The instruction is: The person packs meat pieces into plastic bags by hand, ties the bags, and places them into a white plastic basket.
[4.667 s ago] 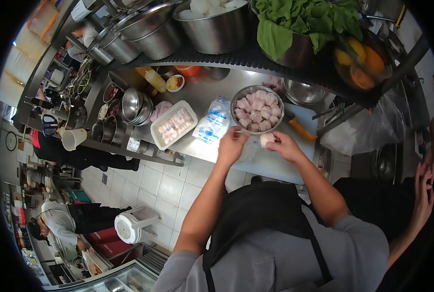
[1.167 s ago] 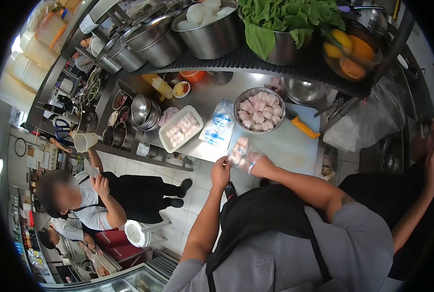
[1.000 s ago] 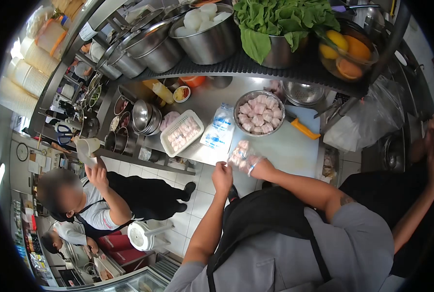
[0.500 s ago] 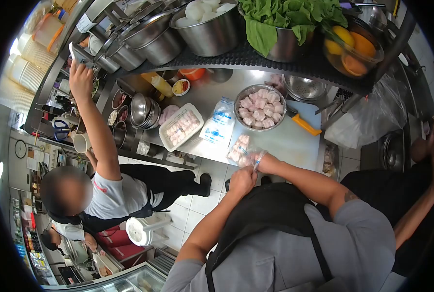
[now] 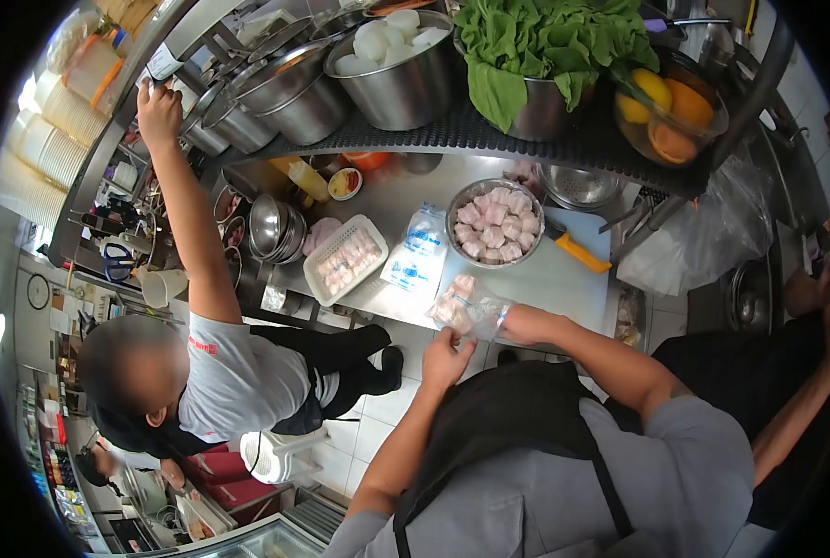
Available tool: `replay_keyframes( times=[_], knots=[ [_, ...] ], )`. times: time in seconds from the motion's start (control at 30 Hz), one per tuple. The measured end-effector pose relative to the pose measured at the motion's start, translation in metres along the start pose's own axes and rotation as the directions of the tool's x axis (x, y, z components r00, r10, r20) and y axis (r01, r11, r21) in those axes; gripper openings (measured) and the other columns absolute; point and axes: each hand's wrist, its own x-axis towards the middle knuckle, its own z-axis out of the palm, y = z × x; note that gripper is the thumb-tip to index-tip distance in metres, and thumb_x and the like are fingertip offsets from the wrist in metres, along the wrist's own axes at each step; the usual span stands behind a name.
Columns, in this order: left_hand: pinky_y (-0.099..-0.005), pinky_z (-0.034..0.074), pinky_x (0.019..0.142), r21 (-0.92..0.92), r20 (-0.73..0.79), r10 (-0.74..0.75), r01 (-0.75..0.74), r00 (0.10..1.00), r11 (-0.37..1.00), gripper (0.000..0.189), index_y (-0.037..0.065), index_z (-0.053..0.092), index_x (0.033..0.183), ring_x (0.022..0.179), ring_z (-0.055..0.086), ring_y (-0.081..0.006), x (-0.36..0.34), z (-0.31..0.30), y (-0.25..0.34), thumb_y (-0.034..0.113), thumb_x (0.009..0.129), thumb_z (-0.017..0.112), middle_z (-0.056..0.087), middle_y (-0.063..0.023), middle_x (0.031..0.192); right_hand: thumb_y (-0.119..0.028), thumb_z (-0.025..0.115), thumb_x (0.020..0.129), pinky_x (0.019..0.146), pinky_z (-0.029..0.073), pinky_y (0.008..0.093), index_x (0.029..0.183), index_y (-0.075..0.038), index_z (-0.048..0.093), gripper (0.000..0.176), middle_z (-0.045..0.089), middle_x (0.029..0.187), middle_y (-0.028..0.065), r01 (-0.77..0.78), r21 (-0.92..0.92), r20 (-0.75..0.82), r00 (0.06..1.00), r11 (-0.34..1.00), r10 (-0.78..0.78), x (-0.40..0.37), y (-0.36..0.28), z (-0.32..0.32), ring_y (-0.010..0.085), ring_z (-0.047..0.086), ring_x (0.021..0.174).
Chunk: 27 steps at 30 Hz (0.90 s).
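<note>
A clear plastic bag [image 5: 475,314] with pale pink raw meat pieces in it lies at the front edge of the steel table. My right hand [image 5: 525,325] grips the bag's gathered mouth; its fingertips are partly hidden by the plastic. My left hand [image 5: 447,358] is just below the bag, thumb and fingers apart, at or close to its lower edge. Beyond the bag stands a metal bowl [image 5: 496,223] heaped with similar meat pieces. Left of it lies a stack of blue-printed plastic bags [image 5: 416,251], beside a white basket [image 5: 316,270] of meat pieces.
A yellow-handled knife [image 5: 582,253] lies on a pale cutting board [image 5: 587,223] at the right. A shelf [image 5: 434,139] overhead bears pots, leafy greens [image 5: 545,56] and a bowl of fruit. A co-worker [image 5: 247,372] reaches up at the left; another person [image 5: 759,400] stands at the right.
My left hand has loosened from the bag's neck and moved left and down, its fingers now apart. My right hand has shifted slightly right. The co-worker at the left has moved a little.
</note>
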Motion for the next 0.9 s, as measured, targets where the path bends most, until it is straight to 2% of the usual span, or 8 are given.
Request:
replay_keyframes(
  times=[0.03,0.13,0.2,0.37,0.47,0.57,0.73,0.9],
  knots=[
    [-0.0427,0.053,0.073,-0.025,-0.023,-0.059,0.058,0.998,0.998,0.042,0.0,0.063,0.094,0.078,0.069,-0.0329,0.004,0.001,-0.004,0.04,0.084,0.072,0.069,-0.0166,0.083,-0.018,0.06,0.087,0.082,0.051,0.0495,0.102,-0.005,0.07,0.023,0.068,0.093,0.022,-0.075,-0.064,0.176,0.981,0.995,0.086,-0.011,-0.006,-0.025,0.0401,0.065,0.09],
    [-0.0361,0.055,0.067,-0.372,-0.005,-0.217,0.2,0.976,0.906,0.04,-0.004,0.055,0.102,0.073,0.07,-0.0278,0.022,0.028,-0.043,0.027,0.086,0.073,0.069,-0.0175,0.086,-0.017,0.06,0.088,0.081,0.051,0.0501,0.102,-0.003,0.069,0.022,0.067,0.091,0.0223,-0.089,0.027,-0.095,0.991,0.996,0.091,-0.025,0.001,-0.061,0.0406,0.065,0.089],
    [-0.0333,0.057,0.065,-0.702,0.11,-0.33,0.308,0.938,0.642,0.042,-0.006,0.05,0.109,0.071,0.07,-0.0254,0.025,0.033,-0.035,0.022,0.087,0.073,0.068,-0.0182,0.088,-0.014,0.059,0.088,0.082,0.051,0.0501,0.098,-0.003,0.068,0.018,0.067,0.09,0.0225,-0.238,-0.043,-0.281,0.935,0.97,0.217,-0.011,-0.007,-0.095,0.0403,0.065,0.088],
    [-0.0309,0.059,0.058,-0.789,0.216,-0.37,0.385,0.904,0.479,0.052,-0.008,0.038,0.122,0.07,0.07,-0.0237,0.033,0.042,-0.037,0.013,0.087,0.07,0.066,-0.0197,0.09,-0.011,0.06,0.083,0.09,0.049,0.0492,0.103,-0.006,0.065,0.021,0.069,0.103,0.0198,-0.078,-0.059,-0.584,0.811,0.995,0.029,0.067,0.019,-0.099,0.0391,0.064,0.102],
    [-0.0308,0.058,0.055,-0.807,0.23,-0.363,0.385,0.903,0.447,0.058,-0.009,0.035,0.129,0.067,0.07,-0.0236,0.041,0.047,-0.042,0.014,0.088,0.069,0.066,-0.0191,0.089,-0.013,0.062,0.081,0.097,0.047,0.0481,0.112,-0.008,0.065,0.031,0.067,0.112,0.0189,-0.192,-0.219,-0.293,0.948,0.957,0.123,0.103,0.026,-0.093,0.0384,0.06,0.112],
    [-0.0309,0.057,0.051,-0.782,0.163,-0.361,0.344,0.918,0.52,0.067,-0.01,0.031,0.135,0.064,0.069,-0.0223,0.045,0.049,-0.051,0.016,0.088,0.07,0.067,-0.0176,0.086,-0.017,0.065,0.08,0.104,0.042,0.0492,0.115,-0.013,0.066,0.035,0.064,0.123,0.0186,-0.255,-0.271,-0.247,0.95,0.928,0.189,0.112,0.015,-0.096,0.0368,0.058,0.118],
    [-0.0297,0.055,0.05,-0.714,0.092,-0.416,0.352,0.905,0.606,0.071,-0.012,0.032,0.135,0.059,0.065,-0.0185,0.044,0.024,-0.029,0.017,0.085,0.073,0.066,-0.0156,0.08,-0.02,0.066,0.078,0.099,0.045,0.0454,0.111,-0.015,0.07,0.034,0.069,0.113,0.0172,-0.028,-0.304,-0.001,1.0,0.952,0.028,0.11,0.006,-0.129,0.0351,0.062,0.111],
    [-0.0296,0.055,0.05,-0.699,0.082,-0.42,0.353,0.904,0.622,0.067,-0.012,0.034,0.132,0.058,0.065,-0.0178,0.05,0.027,-0.031,0.015,0.085,0.073,0.066,-0.0148,0.08,-0.02,0.067,0.075,0.096,0.047,0.0449,0.108,-0.017,0.071,0.034,0.071,0.103,0.0167,0.043,-0.293,-0.096,0.993,0.955,-0.074,0.119,0.032,-0.119,0.0357,0.065,0.103]
  ],
)
